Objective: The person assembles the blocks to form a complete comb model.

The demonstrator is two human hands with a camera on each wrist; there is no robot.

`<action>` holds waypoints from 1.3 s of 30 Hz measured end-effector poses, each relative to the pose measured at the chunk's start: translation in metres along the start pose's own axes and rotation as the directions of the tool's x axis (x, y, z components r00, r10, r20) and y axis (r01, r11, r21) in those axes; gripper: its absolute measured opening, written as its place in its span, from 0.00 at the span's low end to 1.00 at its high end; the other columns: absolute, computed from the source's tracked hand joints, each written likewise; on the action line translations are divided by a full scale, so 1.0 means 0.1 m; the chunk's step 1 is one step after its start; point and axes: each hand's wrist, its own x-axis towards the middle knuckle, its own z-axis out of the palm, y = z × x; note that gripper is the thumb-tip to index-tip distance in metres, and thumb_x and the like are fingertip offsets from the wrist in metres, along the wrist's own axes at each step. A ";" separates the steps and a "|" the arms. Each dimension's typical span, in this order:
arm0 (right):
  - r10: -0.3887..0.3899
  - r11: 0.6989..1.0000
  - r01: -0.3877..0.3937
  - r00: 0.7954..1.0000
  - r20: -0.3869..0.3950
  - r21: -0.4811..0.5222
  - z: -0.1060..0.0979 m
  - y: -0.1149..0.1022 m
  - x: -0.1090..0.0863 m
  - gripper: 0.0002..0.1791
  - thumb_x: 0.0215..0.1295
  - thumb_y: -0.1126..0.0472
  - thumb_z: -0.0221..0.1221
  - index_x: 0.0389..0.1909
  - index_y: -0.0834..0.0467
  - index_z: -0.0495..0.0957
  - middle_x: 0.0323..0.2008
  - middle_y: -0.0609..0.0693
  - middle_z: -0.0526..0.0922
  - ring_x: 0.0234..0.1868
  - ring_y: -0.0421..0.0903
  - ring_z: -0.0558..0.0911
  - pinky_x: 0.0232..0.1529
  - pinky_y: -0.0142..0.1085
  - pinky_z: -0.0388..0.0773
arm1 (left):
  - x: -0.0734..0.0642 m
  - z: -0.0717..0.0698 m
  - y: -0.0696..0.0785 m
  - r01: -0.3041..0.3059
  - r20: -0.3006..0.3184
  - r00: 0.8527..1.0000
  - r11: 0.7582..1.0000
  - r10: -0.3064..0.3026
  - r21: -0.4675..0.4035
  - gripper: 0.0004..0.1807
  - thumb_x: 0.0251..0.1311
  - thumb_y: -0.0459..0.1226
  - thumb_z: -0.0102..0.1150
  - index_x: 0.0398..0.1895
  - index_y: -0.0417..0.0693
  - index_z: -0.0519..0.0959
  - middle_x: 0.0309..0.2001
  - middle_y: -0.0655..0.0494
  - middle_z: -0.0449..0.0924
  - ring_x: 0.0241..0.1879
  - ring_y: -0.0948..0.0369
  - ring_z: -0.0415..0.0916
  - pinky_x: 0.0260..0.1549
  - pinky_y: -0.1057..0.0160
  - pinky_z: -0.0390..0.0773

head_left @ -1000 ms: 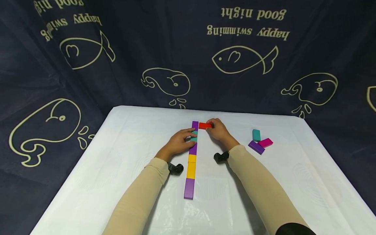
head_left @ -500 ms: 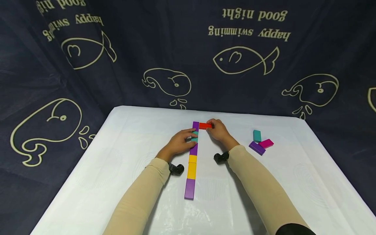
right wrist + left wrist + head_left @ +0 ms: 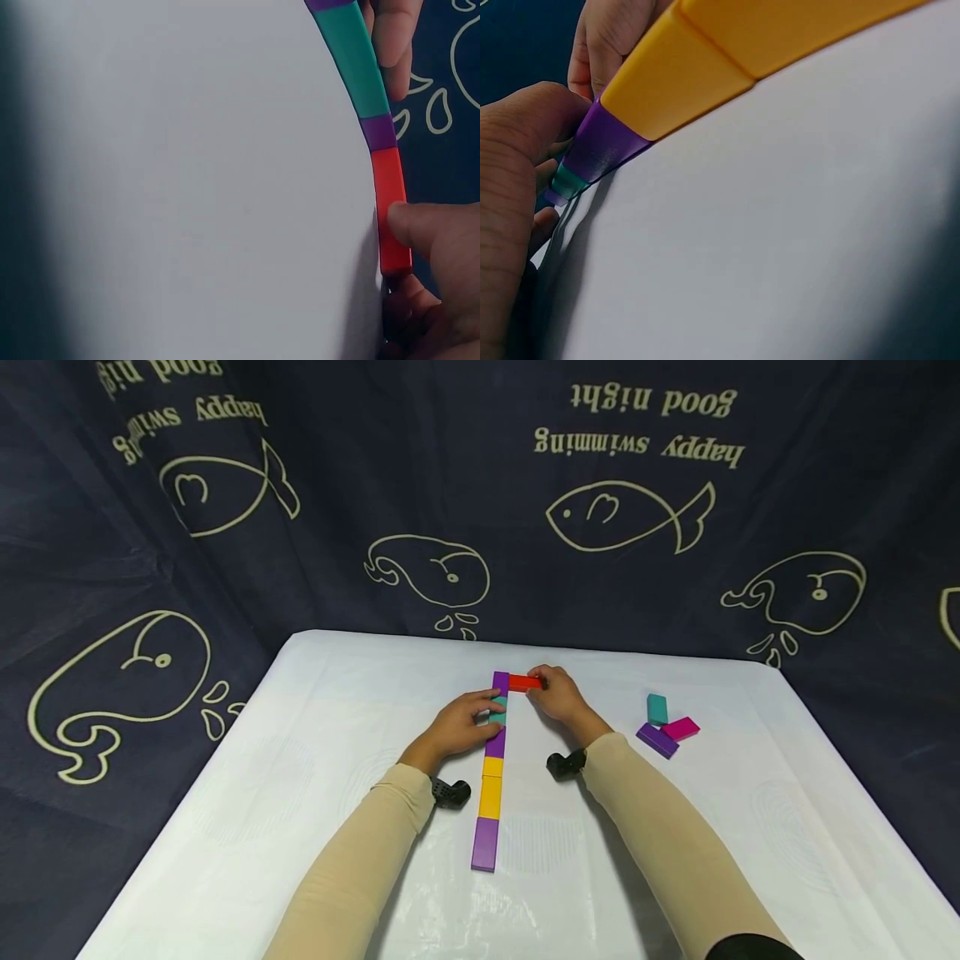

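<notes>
A straight row of coloured blocks runs away from the person: a purple block (image 3: 484, 843) nearest, then yellow blocks (image 3: 491, 797), another purple block (image 3: 495, 743), a teal block (image 3: 498, 718) and a purple block (image 3: 501, 682) at the far end. My left hand (image 3: 457, 724) rests against the row from the left, fingers fairly straight over the teal block. In the right wrist view, a red block (image 3: 390, 191) meets the far purple block end-on, pointing right from the row. The thumb and fingers of my right hand (image 3: 557, 693) pinch its outer end.
Three loose blocks lie together to the right on the white table (image 3: 337, 693): one teal (image 3: 657, 710), one pink (image 3: 682, 729), one purple (image 3: 657, 742). A dark printed cloth (image 3: 480, 460) hangs behind the table. Black wrist cameras (image 3: 566, 766) sit at both wrists.
The view has shifted very slightly. Both hands keep their places, and the red block stays pinched at the far end of the row.
</notes>
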 end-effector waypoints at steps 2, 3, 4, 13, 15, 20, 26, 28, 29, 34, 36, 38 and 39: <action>-0.008 1.000 0.008 1.000 -0.001 0.000 0.00 0.00 -0.01 0.20 0.68 0.62 0.59 0.59 0.62 0.75 0.53 0.63 0.74 0.51 0.58 0.73 0.59 0.50 0.69 | 0.00 0.00 0.00 0.004 0.001 1.000 1.000 -0.004 0.004 0.19 0.60 0.42 0.64 0.54 0.49 0.83 0.69 0.54 0.69 0.69 0.53 0.64 0.68 0.53 0.63; -0.011 1.000 0.011 1.000 0.001 0.001 -0.01 0.00 -0.01 0.21 0.67 0.62 0.59 0.60 0.62 0.75 0.53 0.63 0.74 0.52 0.58 0.73 0.59 0.50 0.69 | 0.00 0.01 0.00 0.008 0.003 1.000 1.000 -0.008 0.007 0.19 0.61 0.42 0.64 0.54 0.50 0.83 0.69 0.55 0.69 0.69 0.53 0.64 0.68 0.53 0.63; -0.017 1.000 0.017 1.000 0.004 -0.002 -0.01 0.00 -0.01 0.21 0.67 0.62 0.59 0.60 0.62 0.75 0.53 0.64 0.74 0.52 0.58 0.73 0.59 0.51 0.70 | 0.00 0.01 -0.01 0.011 0.004 1.000 1.000 -0.011 0.009 0.19 0.61 0.43 0.64 0.54 0.50 0.83 0.69 0.55 0.69 0.69 0.53 0.64 0.68 0.53 0.63; -0.044 0.996 0.040 0.998 0.039 0.082 -0.19 0.04 -0.10 0.24 0.69 0.64 0.57 0.65 0.62 0.71 0.62 0.64 0.69 0.58 0.59 0.73 0.63 0.52 0.69 | 0.00 0.02 -0.01 0.007 0.002 1.000 1.000 -0.007 0.005 0.19 0.61 0.43 0.63 0.55 0.50 0.83 0.70 0.54 0.69 0.69 0.53 0.64 0.68 0.52 0.63; -0.065 0.994 0.061 0.997 0.041 0.093 -0.27 0.06 -0.16 0.23 0.70 0.63 0.57 0.64 0.62 0.71 0.62 0.63 0.70 0.57 0.58 0.74 0.60 0.52 0.71 | 0.00 0.03 -0.02 -0.010 -0.012 1.000 1.000 0.011 0.013 0.19 0.61 0.43 0.62 0.54 0.48 0.83 0.69 0.52 0.70 0.68 0.52 0.65 0.67 0.51 0.64; -0.112 0.991 0.110 0.993 0.025 0.080 -0.51 0.14 -0.33 0.23 0.71 0.59 0.58 0.63 0.63 0.73 0.62 0.60 0.70 0.55 0.58 0.75 0.53 0.51 0.75 | 0.00 0.04 -0.03 -0.023 -0.020 1.000 1.000 0.023 0.006 0.19 0.60 0.42 0.63 0.53 0.47 0.83 0.69 0.51 0.70 0.68 0.52 0.65 0.67 0.52 0.64; -0.145 0.989 0.145 0.989 -0.007 0.027 -0.80 0.26 -0.61 0.22 0.72 0.57 0.59 0.62 0.64 0.74 0.62 0.59 0.72 0.57 0.60 0.75 0.54 0.54 0.74 | 0.00 0.03 -0.02 0.016 0.008 1.000 1.000 -0.016 0.000 0.19 0.61 0.42 0.63 0.55 0.50 0.83 0.70 0.55 0.68 0.70 0.54 0.62 0.69 0.53 0.62; -0.156 0.988 0.156 0.988 -0.006 0.009 -0.89 0.32 -0.70 0.23 0.72 0.55 0.59 0.61 0.64 0.74 0.61 0.59 0.73 0.57 0.59 0.75 0.55 0.54 0.73 | 0.01 0.04 -0.02 0.025 0.011 1.000 1.000 -0.025 0.000 0.19 0.61 0.42 0.63 0.55 0.50 0.83 0.70 0.56 0.68 0.70 0.54 0.62 0.69 0.53 0.61; -0.160 0.987 0.160 0.987 -0.005 -0.003 -0.92 0.35 -0.75 0.23 0.72 0.55 0.59 0.61 0.63 0.74 0.60 0.59 0.74 0.57 0.59 0.75 0.54 0.54 0.73 | 0.01 0.04 -0.02 0.028 0.011 1.000 1.000 -0.028 0.001 0.18 0.62 0.42 0.63 0.55 0.51 0.83 0.70 0.57 0.68 0.70 0.55 0.62 0.69 0.54 0.61; -0.166 0.985 0.165 0.986 -0.014 -0.058 -1.09 0.51 -0.98 0.23 0.71 0.54 0.59 0.60 0.64 0.74 0.58 0.61 0.76 0.56 0.59 0.76 0.52 0.54 0.72 | 0.02 0.06 -0.03 0.042 0.012 0.999 0.999 -0.042 -0.004 0.18 0.62 0.43 0.63 0.55 0.52 0.83 0.70 0.58 0.68 0.70 0.56 0.62 0.69 0.54 0.61; -0.151 0.986 0.149 0.988 -0.018 -0.077 -1.15 0.57 -1.07 0.23 0.71 0.55 0.59 0.60 0.65 0.74 0.58 0.62 0.77 0.55 0.60 0.76 0.52 0.55 0.73 | 0.02 0.06 -0.03 0.042 0.013 0.999 0.999 -0.042 -0.004 0.18 0.62 0.43 0.63 0.55 0.52 0.83 0.70 0.58 0.68 0.70 0.56 0.62 0.69 0.54 0.61; -0.133 0.987 0.130 0.991 -0.022 -0.098 -1.20 0.65 -1.14 0.23 0.71 0.56 0.59 0.60 0.65 0.74 0.57 0.62 0.77 0.55 0.60 0.76 0.53 0.56 0.73 | 0.02 0.06 -0.03 0.039 0.016 0.999 0.999 -0.039 -0.001 0.18 0.62 0.43 0.63 0.55 0.52 0.83 0.70 0.58 0.67 0.70 0.56 0.62 0.69 0.54 0.61; -0.126 0.987 0.123 0.992 -0.023 -0.103 -1.22 0.68 -1.18 0.23 0.71 0.56 0.59 0.60 0.66 0.74 0.56 0.62 0.77 0.54 0.60 0.77 0.53 0.56 0.74 | 0.03 0.05 -0.04 0.038 0.017 0.999 0.999 -0.038 -0.001 0.18 0.62 0.43 0.63 0.55 0.52 0.83 0.71 0.58 0.67 0.70 0.56 0.62 0.69 0.54 0.61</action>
